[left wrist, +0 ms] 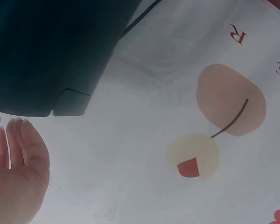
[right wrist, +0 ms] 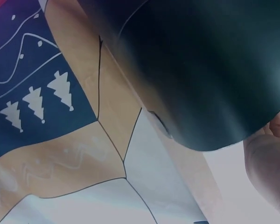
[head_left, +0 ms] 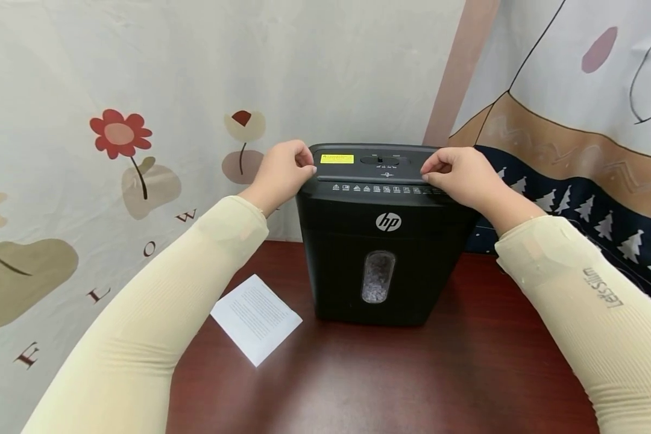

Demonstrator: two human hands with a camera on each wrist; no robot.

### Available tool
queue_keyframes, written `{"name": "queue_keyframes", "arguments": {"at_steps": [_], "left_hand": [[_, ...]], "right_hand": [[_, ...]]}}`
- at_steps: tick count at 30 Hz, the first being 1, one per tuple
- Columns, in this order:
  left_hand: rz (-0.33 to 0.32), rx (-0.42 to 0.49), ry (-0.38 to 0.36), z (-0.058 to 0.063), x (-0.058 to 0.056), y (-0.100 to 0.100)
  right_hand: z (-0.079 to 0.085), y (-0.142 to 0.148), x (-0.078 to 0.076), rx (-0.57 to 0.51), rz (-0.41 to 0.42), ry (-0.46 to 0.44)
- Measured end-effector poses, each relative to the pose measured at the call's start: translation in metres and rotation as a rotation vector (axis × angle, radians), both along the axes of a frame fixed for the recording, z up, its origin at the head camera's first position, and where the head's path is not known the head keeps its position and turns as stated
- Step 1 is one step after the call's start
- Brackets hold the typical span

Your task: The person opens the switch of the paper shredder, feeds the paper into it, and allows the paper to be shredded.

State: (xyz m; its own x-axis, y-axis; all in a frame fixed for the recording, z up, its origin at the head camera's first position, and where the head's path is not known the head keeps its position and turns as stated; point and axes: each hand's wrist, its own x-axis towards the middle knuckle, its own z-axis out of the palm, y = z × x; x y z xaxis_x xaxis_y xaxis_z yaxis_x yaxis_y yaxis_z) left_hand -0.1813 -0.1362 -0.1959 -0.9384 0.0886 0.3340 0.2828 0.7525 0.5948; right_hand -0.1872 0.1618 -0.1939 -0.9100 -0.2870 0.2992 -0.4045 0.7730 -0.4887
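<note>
A black HP paper shredder [head_left: 336, 259] stands upright, its small front window [head_left: 378, 277] filled with shreds. My left hand [head_left: 282, 172] is at the left end of the feed slot [head_left: 366, 179], thumb and forefinger drawn close together. At the slot's right end, my right hand [head_left: 463, 175] holds its thumb and forefinger in a similar pinch. No sheet shows between the hands; whether they grip a thin edge I cannot tell. In the left wrist view, curved fingers [left wrist: 30, 144] are beside the shredder's top edge. The right wrist view shows mostly the thumb [right wrist: 268, 163].
A printed sheet of paper [head_left: 257, 319] lies left of the shredder on the dark red table [head_left: 369, 386]. Behind is a pale curtain [head_left: 347, 72] with flower prints; a tree-patterned cloth [head_left: 591, 211] hangs at the right. A yellow label [head_left: 336, 159] and a slider switch [head_left: 380, 160] are on the shredder's top.
</note>
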Motion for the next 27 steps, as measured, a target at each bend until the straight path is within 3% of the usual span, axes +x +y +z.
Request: {"name": "queue_keyframes", "arguments": {"at_steps": [12, 27], "left_hand": [[0.05, 0.054, 0.04, -0.018, 0.008, -0.025], [0.117, 0.193, -0.037, -0.069, 0.015, -0.069]], "right_hand": [[-0.007, 0.012, 0.012, 0.006, -0.027, -0.022], [-0.016, 0.029, 0.035, 0.049, -0.001, 0.13]]}}
